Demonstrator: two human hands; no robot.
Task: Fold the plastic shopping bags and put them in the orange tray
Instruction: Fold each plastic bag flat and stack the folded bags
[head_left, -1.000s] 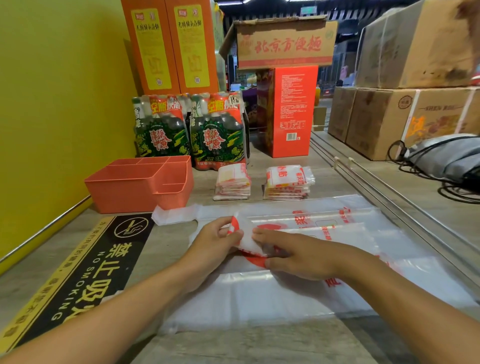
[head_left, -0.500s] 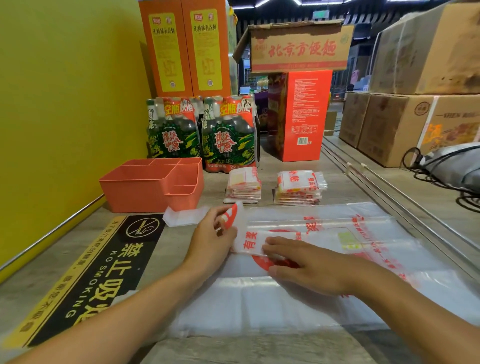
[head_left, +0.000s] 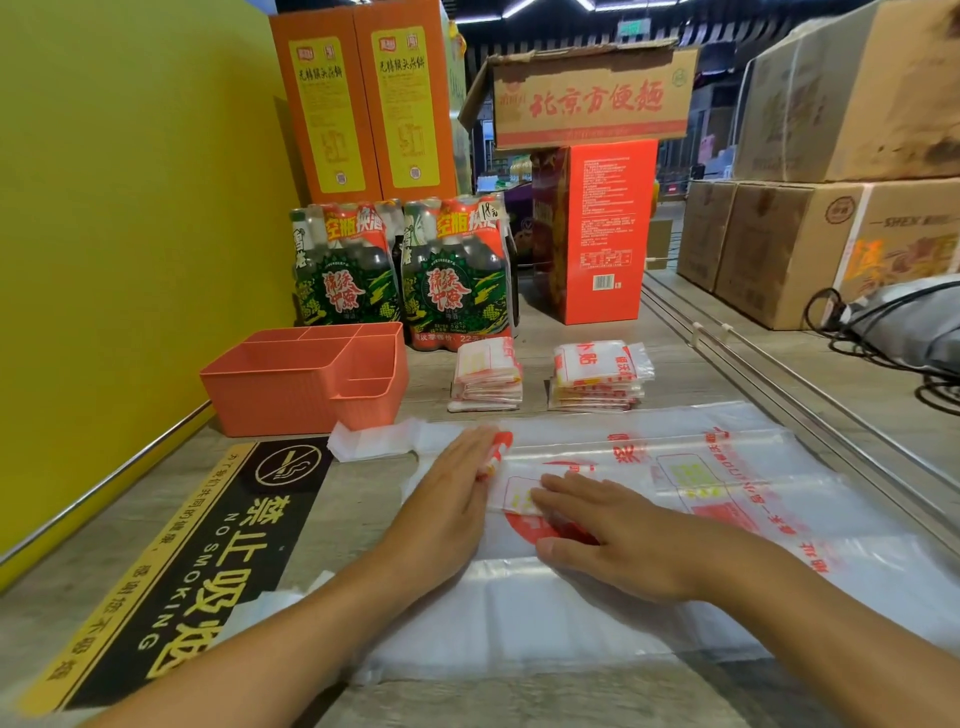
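Your left hand (head_left: 457, 493) lay flat, fingers straight, pressing the bag (head_left: 649, 499) | your right hand (head_left: 618, 540) flat on the bag too, gripping nothing | bag spread on the counter (head_left: 545, 701) | tray (head_left: 306, 374) by the counter's left edge.
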